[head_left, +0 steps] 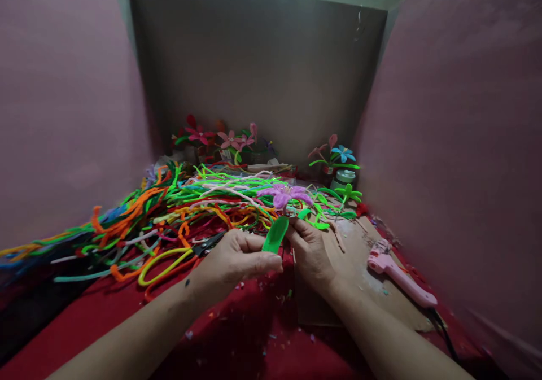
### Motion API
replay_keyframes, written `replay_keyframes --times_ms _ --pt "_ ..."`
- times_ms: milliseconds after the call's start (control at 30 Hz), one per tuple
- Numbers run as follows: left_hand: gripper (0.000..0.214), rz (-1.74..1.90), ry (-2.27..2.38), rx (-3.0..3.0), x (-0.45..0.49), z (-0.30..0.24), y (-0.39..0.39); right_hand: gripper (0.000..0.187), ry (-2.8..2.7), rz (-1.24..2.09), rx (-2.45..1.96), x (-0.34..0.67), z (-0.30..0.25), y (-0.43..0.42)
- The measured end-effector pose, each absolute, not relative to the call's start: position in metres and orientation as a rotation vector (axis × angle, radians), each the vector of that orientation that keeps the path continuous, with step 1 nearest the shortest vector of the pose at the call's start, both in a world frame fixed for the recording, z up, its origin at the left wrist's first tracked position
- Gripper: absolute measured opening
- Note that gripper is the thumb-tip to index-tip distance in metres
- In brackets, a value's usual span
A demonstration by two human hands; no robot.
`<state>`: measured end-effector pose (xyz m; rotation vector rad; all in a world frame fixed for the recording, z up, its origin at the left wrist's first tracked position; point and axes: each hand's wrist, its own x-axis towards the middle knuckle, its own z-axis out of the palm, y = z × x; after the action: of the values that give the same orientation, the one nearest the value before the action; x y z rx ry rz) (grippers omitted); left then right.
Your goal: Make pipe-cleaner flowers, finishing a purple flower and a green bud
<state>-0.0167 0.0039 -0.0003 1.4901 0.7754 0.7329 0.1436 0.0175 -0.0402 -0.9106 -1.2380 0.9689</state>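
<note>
Near the middle of the head view, my left hand (237, 258) has its fingers and thumb closed at the lower end of a bright green fuzzy pipe-cleaner leaf (276, 235). My right hand (308, 250) pinches the base of a purple pipe-cleaner flower (284, 196), where its stem is mostly hidden by the fingers. The flower stands upright with its petals spread. The leaf's upper end meets the flower's stem by the right fingertips. Another green leaf shape (304, 214) shows just above the right hand.
Loose colourful pipe cleaners (212, 193) are heaped at left and centre, with yellow-and-orange-handled scissors (163, 264) in front. A pink glue gun (400, 273) rests on cardboard (359, 278) at right, its cord trailing forward. Finished flowers (231, 140) stand behind. Pink walls flank both sides.
</note>
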Motion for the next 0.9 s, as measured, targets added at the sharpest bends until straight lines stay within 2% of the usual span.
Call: replay_keyframes --times_ms 167,333,633,900 --pt "0.027 0.674 0.771 1.532 -0.018 -0.004 0.009 0.023 -1.18 1.046 -0.857 0.143 -0.043 0.02" --pt "0.022 0.714 0.747 1.551 -0.018 -0.001 0.011 0.023 -1.219 1.021 -0.819 0.145 -0.047 0.024" --pt "0.015 0.528 0.864 1.819 -0.011 -0.004 0.018 0.023 -1.195 1.058 -0.796 0.149 -0.044 0.025" --pt "0.023 0.704 1.014 1.807 -0.008 -0.018 0.031 0.02 -1.156 1.142 -0.683 0.149 -0.043 0.025"
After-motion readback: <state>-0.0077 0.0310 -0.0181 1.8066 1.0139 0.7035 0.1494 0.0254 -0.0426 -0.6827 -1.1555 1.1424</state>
